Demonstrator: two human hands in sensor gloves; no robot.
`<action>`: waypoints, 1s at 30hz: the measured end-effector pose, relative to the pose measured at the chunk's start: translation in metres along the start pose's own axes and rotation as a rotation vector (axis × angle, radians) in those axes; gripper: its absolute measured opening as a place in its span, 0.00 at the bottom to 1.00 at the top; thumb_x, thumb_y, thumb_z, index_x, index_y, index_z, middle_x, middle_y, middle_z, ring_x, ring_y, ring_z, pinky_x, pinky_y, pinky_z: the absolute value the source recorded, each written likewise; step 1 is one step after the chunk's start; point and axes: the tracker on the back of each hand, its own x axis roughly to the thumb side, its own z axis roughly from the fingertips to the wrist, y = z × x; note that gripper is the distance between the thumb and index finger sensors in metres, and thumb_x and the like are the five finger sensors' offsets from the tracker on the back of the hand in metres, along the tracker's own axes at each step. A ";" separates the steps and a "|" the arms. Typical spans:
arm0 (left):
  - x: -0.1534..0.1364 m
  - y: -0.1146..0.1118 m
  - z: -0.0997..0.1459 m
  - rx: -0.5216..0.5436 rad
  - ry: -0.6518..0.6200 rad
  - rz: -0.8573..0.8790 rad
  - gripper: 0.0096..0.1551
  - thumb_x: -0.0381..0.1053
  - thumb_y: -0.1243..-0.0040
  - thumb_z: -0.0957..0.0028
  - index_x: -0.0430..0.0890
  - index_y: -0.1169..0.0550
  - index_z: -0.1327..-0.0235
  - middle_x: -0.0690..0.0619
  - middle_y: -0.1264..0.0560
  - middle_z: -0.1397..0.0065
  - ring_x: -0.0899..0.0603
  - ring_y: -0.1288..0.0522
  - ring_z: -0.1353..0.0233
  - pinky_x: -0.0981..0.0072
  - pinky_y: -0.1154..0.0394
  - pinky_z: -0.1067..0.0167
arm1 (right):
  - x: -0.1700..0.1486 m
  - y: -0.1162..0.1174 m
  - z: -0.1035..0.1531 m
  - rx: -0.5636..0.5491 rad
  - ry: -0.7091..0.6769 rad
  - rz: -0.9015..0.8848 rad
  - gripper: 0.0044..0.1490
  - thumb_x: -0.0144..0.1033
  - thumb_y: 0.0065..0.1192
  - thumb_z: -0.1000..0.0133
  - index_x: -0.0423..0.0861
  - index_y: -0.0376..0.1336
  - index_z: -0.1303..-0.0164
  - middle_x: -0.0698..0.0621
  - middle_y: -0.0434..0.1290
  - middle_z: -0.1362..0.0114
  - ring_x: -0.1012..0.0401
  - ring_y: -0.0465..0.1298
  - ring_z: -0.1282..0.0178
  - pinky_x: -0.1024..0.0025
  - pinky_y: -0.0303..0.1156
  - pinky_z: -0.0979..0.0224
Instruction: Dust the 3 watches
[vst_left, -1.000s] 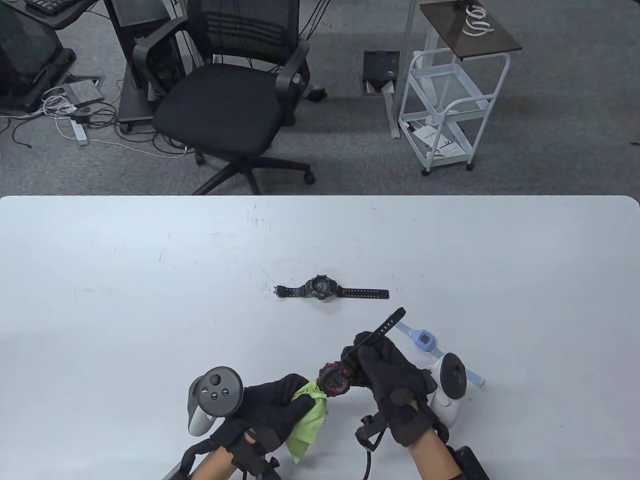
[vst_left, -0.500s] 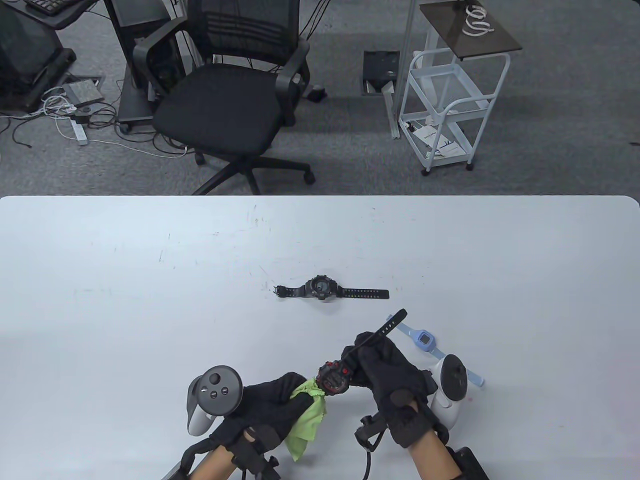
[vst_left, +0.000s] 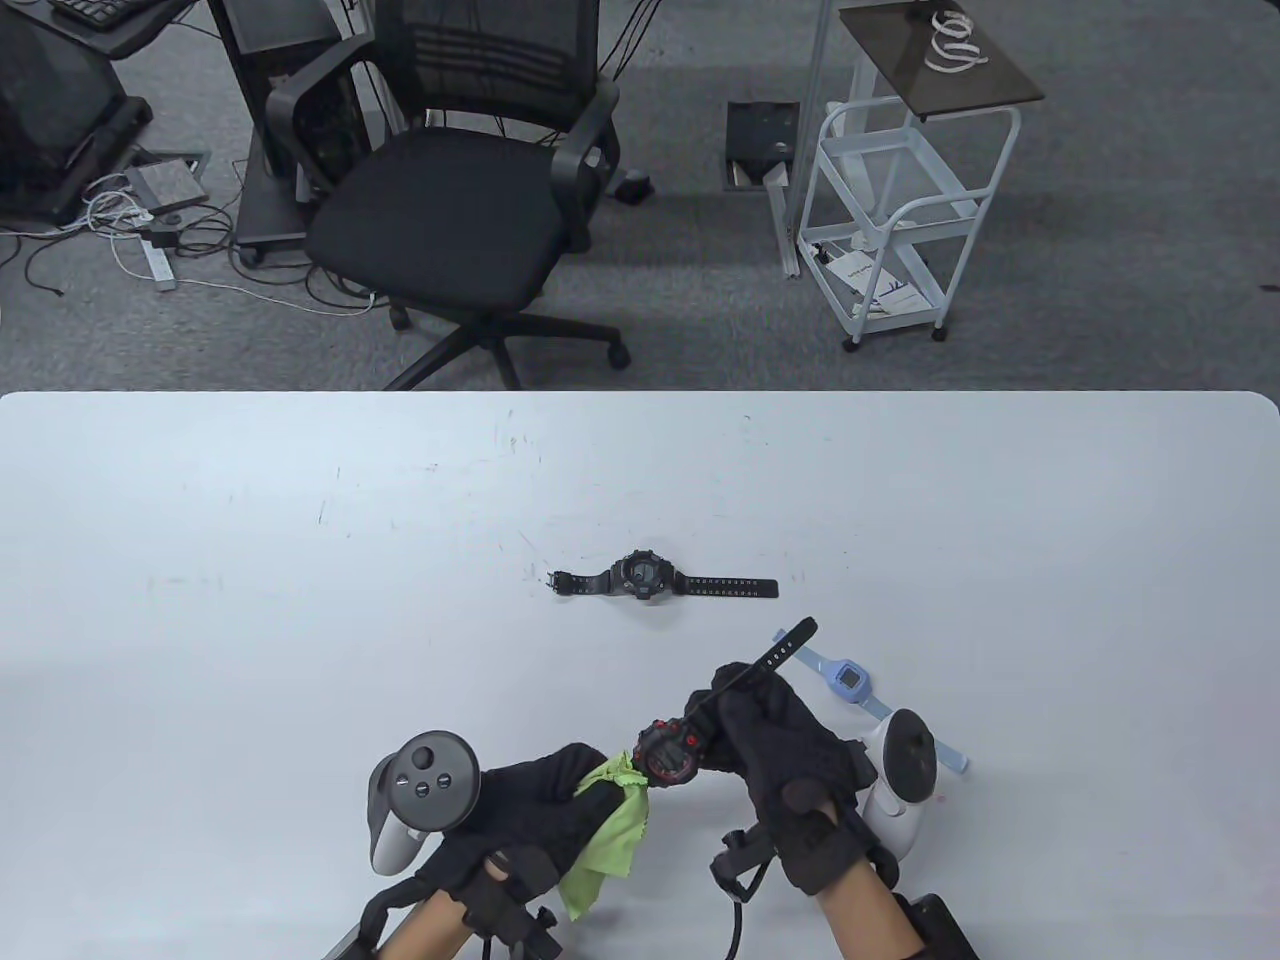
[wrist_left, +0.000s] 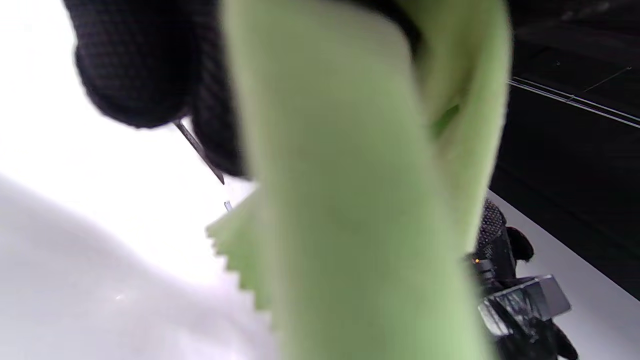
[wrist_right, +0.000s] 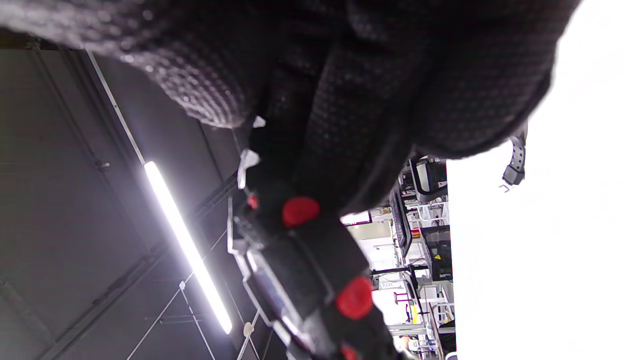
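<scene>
Right hand grips red-black watch by stiff strap; left hand pinches soft green cloth against light, knobbly case.

black office chair, white wire cart, power strip with cables on grey carpet

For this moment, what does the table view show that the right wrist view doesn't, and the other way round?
Only the table view shows the left hand holding the green cloth, and the blue watch lying on the table.

Only the right wrist view shows the red buttons on the held watch's side close up.

Both show the right hand gripping the black-and-red watch, and at least part of the black watch.
</scene>
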 end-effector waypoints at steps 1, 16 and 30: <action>0.000 0.000 0.000 0.000 -0.002 -0.001 0.23 0.58 0.35 0.48 0.40 0.13 0.56 0.48 0.12 0.64 0.48 0.11 0.71 0.45 0.15 0.56 | 0.000 0.000 0.000 -0.001 -0.001 0.001 0.28 0.47 0.66 0.46 0.47 0.70 0.37 0.52 0.84 0.44 0.61 0.88 0.54 0.54 0.83 0.48; 0.003 0.003 0.001 0.028 0.001 -0.053 0.23 0.57 0.35 0.49 0.41 0.12 0.56 0.47 0.12 0.63 0.48 0.11 0.70 0.44 0.15 0.55 | 0.001 -0.001 0.000 -0.020 -0.007 0.018 0.28 0.47 0.67 0.46 0.47 0.70 0.38 0.52 0.84 0.44 0.61 0.88 0.54 0.54 0.82 0.48; 0.004 0.003 0.001 0.015 -0.007 -0.059 0.23 0.54 0.35 0.47 0.40 0.14 0.49 0.44 0.13 0.58 0.45 0.11 0.66 0.41 0.17 0.53 | 0.001 -0.004 0.000 -0.031 -0.006 0.020 0.28 0.47 0.67 0.46 0.47 0.70 0.38 0.52 0.84 0.44 0.61 0.88 0.54 0.53 0.82 0.47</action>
